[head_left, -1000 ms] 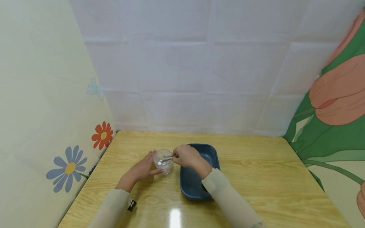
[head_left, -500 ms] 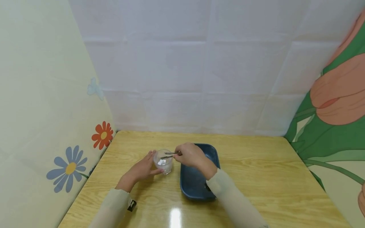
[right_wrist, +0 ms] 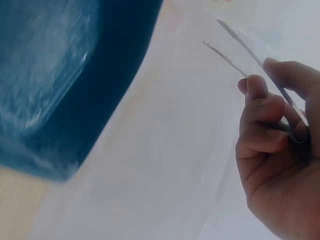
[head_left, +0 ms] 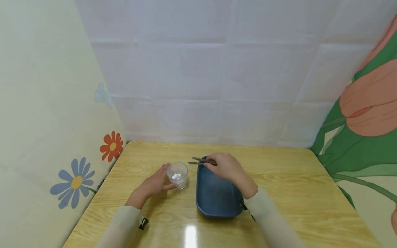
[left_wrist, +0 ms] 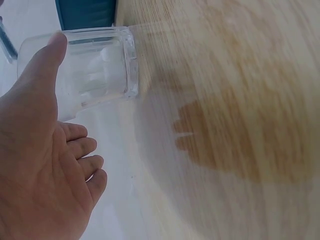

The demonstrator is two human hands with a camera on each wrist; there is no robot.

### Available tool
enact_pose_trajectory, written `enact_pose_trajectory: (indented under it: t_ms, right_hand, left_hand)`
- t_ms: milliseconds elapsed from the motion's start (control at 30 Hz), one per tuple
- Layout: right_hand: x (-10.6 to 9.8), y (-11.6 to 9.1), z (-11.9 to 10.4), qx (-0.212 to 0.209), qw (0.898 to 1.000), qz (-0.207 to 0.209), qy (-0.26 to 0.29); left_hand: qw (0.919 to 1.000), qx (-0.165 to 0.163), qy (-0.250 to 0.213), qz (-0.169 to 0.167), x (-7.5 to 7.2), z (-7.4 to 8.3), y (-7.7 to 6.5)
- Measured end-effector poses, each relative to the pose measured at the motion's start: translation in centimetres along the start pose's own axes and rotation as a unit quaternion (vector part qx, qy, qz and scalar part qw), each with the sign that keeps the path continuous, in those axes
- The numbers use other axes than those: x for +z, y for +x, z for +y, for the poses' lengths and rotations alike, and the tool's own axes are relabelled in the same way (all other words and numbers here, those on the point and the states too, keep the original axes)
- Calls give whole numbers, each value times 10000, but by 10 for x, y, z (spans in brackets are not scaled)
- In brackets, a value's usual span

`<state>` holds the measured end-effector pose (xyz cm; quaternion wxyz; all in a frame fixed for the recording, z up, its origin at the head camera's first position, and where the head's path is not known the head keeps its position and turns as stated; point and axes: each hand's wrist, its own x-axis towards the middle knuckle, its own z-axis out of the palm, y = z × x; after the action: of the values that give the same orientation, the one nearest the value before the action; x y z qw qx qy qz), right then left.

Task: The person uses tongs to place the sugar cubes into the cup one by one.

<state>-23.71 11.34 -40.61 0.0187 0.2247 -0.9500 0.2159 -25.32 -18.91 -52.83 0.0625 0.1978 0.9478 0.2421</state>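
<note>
A clear glass cup (head_left: pixel 182 182) stands on the table with small white pieces (head_left: pixel 176 176) in its bottom. My left hand (head_left: pixel 153 185) holds the cup from the left, thumb along the near side and fingers toward the far side. In the left wrist view the thumb lies across the glass wall. Metal tweezers (right_wrist: pixel 250 54) with serrated tips are gripped by my right hand (head_left: pixel 227 168), their two arms spread and nothing between the tips. That hand is above the far part of a dark blue tray (head_left: pixel 214 201), the tweezer tips pointing left past its rim.
The wood-grain table (head_left: pixel 279 186) runs back to a creased white sheet (head_left: pixel 186 75). A cloth with printed flowers (head_left: pixel 75 182) hangs at the left, and one with large tulips (head_left: pixel 372 117) at the right. The tray stands just right of the cup.
My right hand has drawn the tweezers up and rightward out of the cup, over the tray's far end. The white pieces stay in the cup. My left hand keeps its place.
</note>
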Motion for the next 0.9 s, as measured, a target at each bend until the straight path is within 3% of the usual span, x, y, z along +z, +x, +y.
enact_pose_trajectory:
  t_ms: [267,900]
  right_hand:
    - [-20,-19,20,35,9991,417,-46]
    - [-28,-55,64,523,9934,990,-234]
  left_hand:
    - [10000,-41,2,9,-2,1,0]
    - [10000,76,7,-31,-1,0,0]
